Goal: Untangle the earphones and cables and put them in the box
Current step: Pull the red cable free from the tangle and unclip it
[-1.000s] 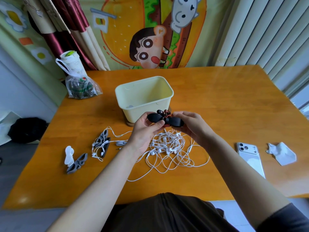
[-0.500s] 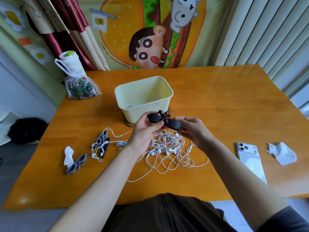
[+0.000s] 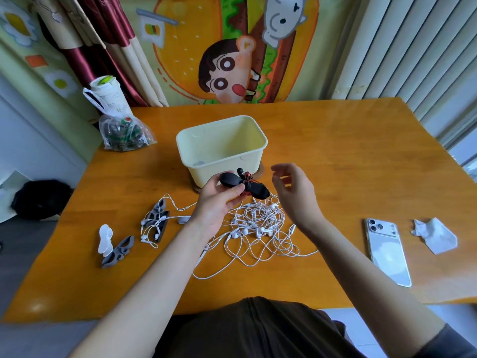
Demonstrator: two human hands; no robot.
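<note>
My left hand (image 3: 219, 202) grips a black cable winder (image 3: 242, 184) with a red-and-black earphone wound on it, just in front of the cream box (image 3: 222, 148). To its right my right hand (image 3: 294, 192) hovers with loosely curved fingers, holding nothing. Below both hands a tangle of white earphones (image 3: 258, 228) lies on the orange table (image 3: 348, 164). Left of the tangle, a white earphone sits on a grey winder (image 3: 156, 220).
A white winder (image 3: 104, 239) and another grey winder (image 3: 118, 251) lie at the front left. A plastic bag and paper cup (image 3: 116, 125) stand at the back left. A white phone (image 3: 387, 251) and a crumpled tissue (image 3: 436, 236) lie on the right.
My right hand has let go of the black winder and drawn away to the right. My left hand keeps hold of it, now tilted with its right end lower.
</note>
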